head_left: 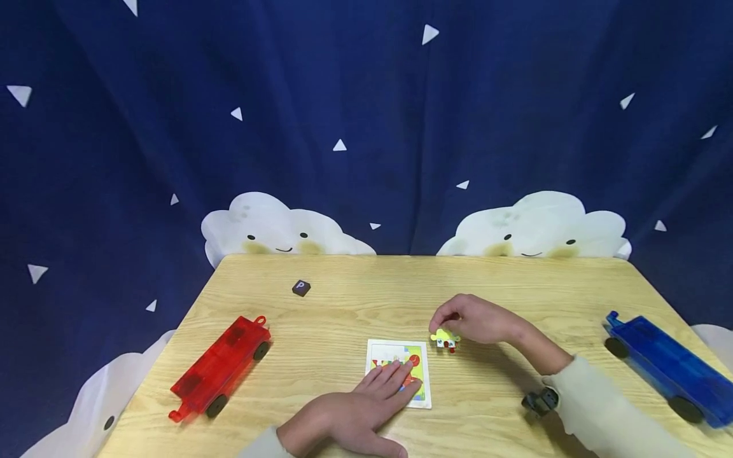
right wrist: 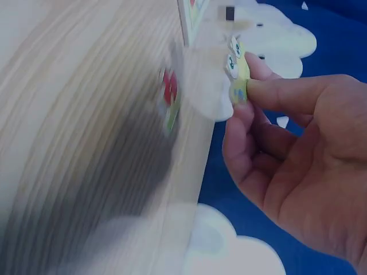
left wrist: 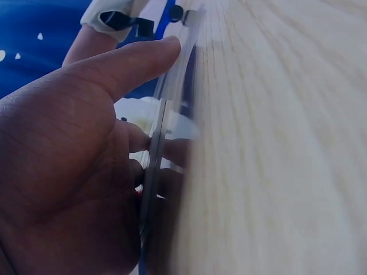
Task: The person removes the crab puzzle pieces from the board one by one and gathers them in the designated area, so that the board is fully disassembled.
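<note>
My left hand [head_left: 366,410] lies with its fingers stretched over a small white-framed picture puzzle board [head_left: 425,403] and touches it, covering part of the picture. In the left wrist view the board's thin edge [left wrist: 153,163] shows beside the fingers. To the right of the board, my right hand [head_left: 478,318] pinches a small yellow puzzle piece [right wrist: 239,77] printed with eyes between thumb and fingers, just above the table. A blurred red and green spot [right wrist: 170,91], perhaps another piece, shows on the tabletop below it.
A red translucent toy wagon [head_left: 220,366] stands at the left of the wooden table [head_left: 321,331], and a blue one [head_left: 667,362] at the right. Toward the back lies a small dark tile [head_left: 301,288] marked P. A blue curtain [head_left: 366,95] hangs behind.
</note>
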The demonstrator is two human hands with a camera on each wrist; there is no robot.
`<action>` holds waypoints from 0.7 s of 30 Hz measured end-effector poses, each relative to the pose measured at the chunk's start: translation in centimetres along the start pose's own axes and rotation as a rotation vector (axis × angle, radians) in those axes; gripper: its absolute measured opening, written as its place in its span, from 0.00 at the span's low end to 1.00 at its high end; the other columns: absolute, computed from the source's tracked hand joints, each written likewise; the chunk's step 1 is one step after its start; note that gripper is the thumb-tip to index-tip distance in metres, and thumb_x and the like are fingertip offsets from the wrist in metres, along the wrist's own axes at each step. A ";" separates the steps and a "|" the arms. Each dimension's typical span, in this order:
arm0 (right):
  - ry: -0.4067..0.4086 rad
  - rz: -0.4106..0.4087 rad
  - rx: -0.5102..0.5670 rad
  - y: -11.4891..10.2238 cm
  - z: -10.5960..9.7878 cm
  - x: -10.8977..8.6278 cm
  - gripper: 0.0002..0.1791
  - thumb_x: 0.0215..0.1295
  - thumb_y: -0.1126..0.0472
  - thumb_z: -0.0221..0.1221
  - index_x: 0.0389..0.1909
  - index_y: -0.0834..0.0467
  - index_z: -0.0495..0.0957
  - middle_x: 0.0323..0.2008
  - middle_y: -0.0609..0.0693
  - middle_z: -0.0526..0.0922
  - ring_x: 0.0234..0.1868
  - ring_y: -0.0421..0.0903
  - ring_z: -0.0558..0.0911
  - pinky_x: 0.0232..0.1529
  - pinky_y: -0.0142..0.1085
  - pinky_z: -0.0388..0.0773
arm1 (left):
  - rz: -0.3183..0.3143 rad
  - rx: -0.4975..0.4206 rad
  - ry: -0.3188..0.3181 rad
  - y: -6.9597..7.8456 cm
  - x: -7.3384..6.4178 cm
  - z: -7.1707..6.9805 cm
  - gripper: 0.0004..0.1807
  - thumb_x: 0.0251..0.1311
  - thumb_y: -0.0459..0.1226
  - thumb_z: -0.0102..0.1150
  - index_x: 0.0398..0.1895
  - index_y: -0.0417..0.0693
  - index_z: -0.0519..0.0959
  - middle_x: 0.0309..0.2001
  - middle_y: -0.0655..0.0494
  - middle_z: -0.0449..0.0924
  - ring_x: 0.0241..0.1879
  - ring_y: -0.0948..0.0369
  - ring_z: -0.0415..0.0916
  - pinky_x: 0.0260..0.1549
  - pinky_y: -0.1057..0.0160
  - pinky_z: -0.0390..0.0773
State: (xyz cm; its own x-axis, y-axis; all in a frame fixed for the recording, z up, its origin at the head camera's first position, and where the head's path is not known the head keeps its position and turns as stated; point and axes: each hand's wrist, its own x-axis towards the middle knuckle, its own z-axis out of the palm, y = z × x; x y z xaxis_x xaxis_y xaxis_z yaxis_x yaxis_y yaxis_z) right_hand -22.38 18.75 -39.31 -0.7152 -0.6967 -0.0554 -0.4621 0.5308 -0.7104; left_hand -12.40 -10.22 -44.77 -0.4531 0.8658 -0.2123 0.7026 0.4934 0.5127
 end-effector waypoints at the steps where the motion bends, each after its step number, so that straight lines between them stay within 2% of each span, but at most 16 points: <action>1: -0.001 0.005 0.003 0.3 -0.2 -0.4 0.15 0.73 0.74 0.54 0.40 0.57 0.88 0.39 0.46 0.87 0.33 0.42 0.77 0.37 0.33 0.75 | -0.002 -0.005 -0.003 0.0 0.0 0.0 0.52 0.72 0.64 0.48 0.85 0.49 0.37 0.82 0.45 0.23 0.79 0.51 0.19 0.74 0.43 0.33; 8: -0.015 0.077 -0.003 2.6 -1.6 -2.5 0.15 0.74 0.72 0.54 0.40 0.55 0.88 0.40 0.46 0.87 0.31 0.41 0.76 0.35 0.33 0.74 | -0.009 -0.017 -0.007 -0.1 0.0 0.1 0.52 0.71 0.63 0.49 0.85 0.50 0.37 0.82 0.46 0.22 0.79 0.51 0.18 0.74 0.43 0.33; 12: -0.031 0.077 -0.006 3.8 -2.1 -3.3 0.15 0.74 0.73 0.54 0.40 0.56 0.88 0.40 0.46 0.87 0.33 0.40 0.76 0.36 0.33 0.74 | -0.010 0.006 0.001 -0.1 0.0 0.1 0.52 0.71 0.63 0.50 0.85 0.50 0.38 0.83 0.46 0.23 0.80 0.51 0.20 0.75 0.44 0.34; 21: -0.053 0.099 0.019 5.7 -2.3 -3.7 0.12 0.73 0.72 0.56 0.41 0.58 0.88 0.39 0.46 0.86 0.36 0.42 0.77 0.39 0.32 0.75 | -0.007 0.060 0.023 0.1 0.0 0.2 0.52 0.71 0.64 0.50 0.85 0.49 0.38 0.83 0.45 0.25 0.80 0.50 0.22 0.75 0.45 0.37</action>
State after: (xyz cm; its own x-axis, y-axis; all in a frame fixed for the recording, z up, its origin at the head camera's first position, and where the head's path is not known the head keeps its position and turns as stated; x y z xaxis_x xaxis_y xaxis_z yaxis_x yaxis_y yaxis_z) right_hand -23.56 25.51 -41.51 -0.7280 -0.6660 -0.1628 -0.3798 0.5894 -0.7130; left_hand -12.23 -10.20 -44.88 -0.4702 0.8604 -0.1966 0.7305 0.5045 0.4603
